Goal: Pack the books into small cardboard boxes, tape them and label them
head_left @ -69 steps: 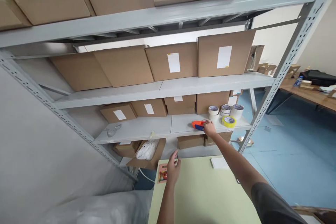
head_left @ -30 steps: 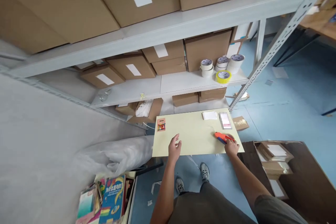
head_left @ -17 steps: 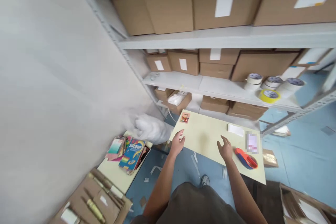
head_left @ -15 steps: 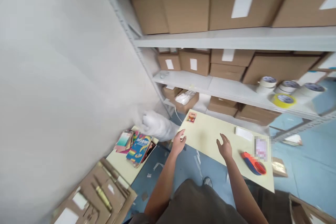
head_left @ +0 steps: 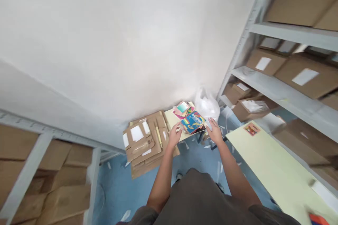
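A blue picture book with a rainbow (head_left: 192,123) lies on top of a pile of books on a small pale-yellow table (head_left: 170,116). Beside the pile's left edge is my left hand (head_left: 174,135), its fingers apart with nothing held. On the other side, my right hand (head_left: 214,132) is open, near the pile's right edge and just below a white plastic bag (head_left: 207,107). Whether either hand touches the books I cannot tell. Behind the blue book lie more books, one with a teal and pink cover (head_left: 183,107).
Flattened cardboard (head_left: 150,140) leans or lies left of the small table. To the right runs a longer pale-yellow table (head_left: 269,161) with a small orange-red card (head_left: 251,129). Shelves hold brown boxes (head_left: 266,64) at right, with more boxes (head_left: 63,197) at lower left. Paper scraps litter the blue floor (head_left: 126,190).
My view has turned left, from the long table towards the wall and the small table. Both hands have moved from over the long table to either side of the book pile.
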`<state>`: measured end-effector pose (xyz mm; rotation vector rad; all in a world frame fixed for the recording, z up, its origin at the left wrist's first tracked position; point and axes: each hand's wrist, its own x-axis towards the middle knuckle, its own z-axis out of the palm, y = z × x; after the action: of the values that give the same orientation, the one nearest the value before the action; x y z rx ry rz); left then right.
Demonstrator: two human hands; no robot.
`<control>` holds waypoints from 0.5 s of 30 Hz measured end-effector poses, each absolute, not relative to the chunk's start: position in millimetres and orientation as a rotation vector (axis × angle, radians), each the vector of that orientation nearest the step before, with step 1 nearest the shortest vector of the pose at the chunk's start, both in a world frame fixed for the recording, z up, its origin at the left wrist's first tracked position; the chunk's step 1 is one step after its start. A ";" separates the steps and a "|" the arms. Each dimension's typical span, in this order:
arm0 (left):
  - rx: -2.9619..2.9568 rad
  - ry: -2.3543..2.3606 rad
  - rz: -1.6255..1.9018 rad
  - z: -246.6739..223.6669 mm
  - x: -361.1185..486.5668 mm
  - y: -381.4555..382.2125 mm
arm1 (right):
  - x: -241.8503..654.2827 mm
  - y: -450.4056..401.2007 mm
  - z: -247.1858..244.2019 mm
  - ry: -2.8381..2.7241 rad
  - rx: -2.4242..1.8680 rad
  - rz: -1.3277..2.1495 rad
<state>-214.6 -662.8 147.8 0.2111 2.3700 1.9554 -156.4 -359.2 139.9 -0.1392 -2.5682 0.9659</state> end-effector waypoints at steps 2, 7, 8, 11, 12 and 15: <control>0.073 2.423 1.989 143.8 -217.4 -718.1 | -188.4 -408.2 139.7 -2.630 0.024 0.997; -0.338 2.479 2.053 125.5 -207.1 -818.7 | -252.8 -507.1 132.3 -2.721 0.383 1.053; -0.421 2.479 2.055 120.9 -204.0 -830.7 | -263.5 -522.9 129.4 -2.734 0.436 1.070; -0.607 2.471 2.049 109.2 -196.0 -853.8 | -292.4 -564.7 117.8 -2.775 0.559 1.131; -0.642 2.474 2.050 106.1 -193.9 -859.0 | -301.1 -577.5 112.9 -2.784 0.596 1.157; -0.728 2.516 2.035 98.4 -189.4 -874.8 | -324.2 -615.7 95.9 -2.805 0.710 1.244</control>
<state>-189.4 -874.8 98.4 -0.7281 2.5165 2.0346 -324.2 -615.7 95.9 0.7102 -2.8050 1.2435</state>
